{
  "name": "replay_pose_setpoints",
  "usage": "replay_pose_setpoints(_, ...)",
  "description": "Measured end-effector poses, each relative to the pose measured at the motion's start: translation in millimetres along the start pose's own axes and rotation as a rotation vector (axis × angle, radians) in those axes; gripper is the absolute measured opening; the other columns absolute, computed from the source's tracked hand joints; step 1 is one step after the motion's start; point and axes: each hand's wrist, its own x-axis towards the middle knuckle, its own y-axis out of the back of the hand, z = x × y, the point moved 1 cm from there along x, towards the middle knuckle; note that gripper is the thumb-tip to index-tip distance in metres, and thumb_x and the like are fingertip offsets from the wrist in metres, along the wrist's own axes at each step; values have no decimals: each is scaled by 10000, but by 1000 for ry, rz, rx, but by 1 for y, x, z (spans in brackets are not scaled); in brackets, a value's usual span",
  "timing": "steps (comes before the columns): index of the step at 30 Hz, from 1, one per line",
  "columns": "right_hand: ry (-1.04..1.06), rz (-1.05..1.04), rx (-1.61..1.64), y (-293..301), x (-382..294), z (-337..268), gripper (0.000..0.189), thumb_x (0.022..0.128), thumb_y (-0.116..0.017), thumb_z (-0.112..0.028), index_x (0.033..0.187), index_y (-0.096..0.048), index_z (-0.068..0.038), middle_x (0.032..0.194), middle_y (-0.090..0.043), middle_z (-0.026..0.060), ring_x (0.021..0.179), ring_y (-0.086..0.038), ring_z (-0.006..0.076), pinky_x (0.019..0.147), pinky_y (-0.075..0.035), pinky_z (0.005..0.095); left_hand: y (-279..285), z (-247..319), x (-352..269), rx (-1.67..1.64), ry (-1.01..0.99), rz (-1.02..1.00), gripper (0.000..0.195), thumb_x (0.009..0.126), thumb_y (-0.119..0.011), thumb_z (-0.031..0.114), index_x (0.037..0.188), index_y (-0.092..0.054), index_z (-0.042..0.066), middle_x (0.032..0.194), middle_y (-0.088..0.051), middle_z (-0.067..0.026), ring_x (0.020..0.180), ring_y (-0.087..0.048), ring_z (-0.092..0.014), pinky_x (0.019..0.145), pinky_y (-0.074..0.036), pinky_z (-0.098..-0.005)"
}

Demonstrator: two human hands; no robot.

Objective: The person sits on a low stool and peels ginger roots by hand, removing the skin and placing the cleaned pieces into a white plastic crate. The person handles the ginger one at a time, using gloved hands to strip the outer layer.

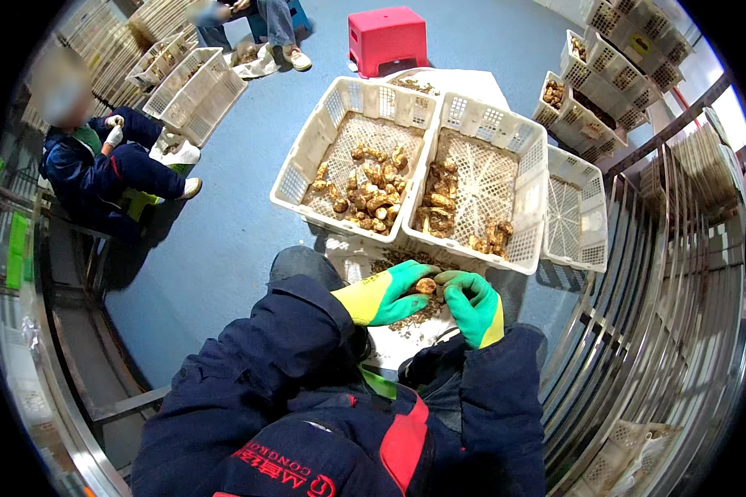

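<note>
My left hand (393, 293), in a green and yellow work glove, is closed around a brown mushroom (426, 286) whose round end shows between its fingers. Close on its right is my right hand (472, 304) in a matching glove, thumb and fingertips brought together beside the mushroom; whether they pinch something small is hidden. Under both hands lies a white sheet (388, 348) strewn with dark crumbs. In front of me, a white plastic crate (298, 155) holds a heap of soil-stained mushrooms (376, 192), and a second crate (538, 186) beside it has mushrooms (441, 192) along its left and near sides.
A red plastic stool (387, 40) stands beyond the crates. Another crate (575, 211) is at their right. Metal racks (621, 310) flank me. A seated co-worker (99, 161) is at the left, another person's legs (276, 25) farther back. More crates (193, 93) stand near them and at the upper right.
</note>
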Motion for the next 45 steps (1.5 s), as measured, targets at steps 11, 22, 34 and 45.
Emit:
replay_pose_setpoints(11,-77,95,-198,-5,1,3,144,927,-636,-99,1029,-678,-6,844,-662,4,710,-547,56,633,-445,223,2,-6,3,132,35,-123,258,940,-645,213,1128,-574,52,1002,-588,-169,942,-600,-380,787,-485,-426)
replay_pose_setpoints(22,-77,112,-223,-7,4,8,135,917,-640,-104,1008,-668,-8,816,-638,-2,703,-542,62,637,-455,232,4,-10,3,215,-11,-64,292,936,-643,257,1135,-570,55,963,-610,-183,936,-600,-408,786,-490,-443)
replay_pose_setpoints(34,10,110,-79,-4,5,17,113,925,-633,-99,984,-656,-5,847,-638,6,739,-547,68,662,-456,232,-2,-3,4,229,8,-33,333,914,-663,265,1143,-564,44,990,-611,-189,961,-598,-413,791,-492,-459)
replay_pose_setpoints(45,-59,185,-201,-4,8,19,127,925,-639,-98,1008,-655,-3,869,-659,3,735,-563,59,667,-467,220,-4,-10,6,375,-17,-12,398,890,-674,257,1189,-575,14,999,-616,-187,957,-594,-404,798,-490,-465)
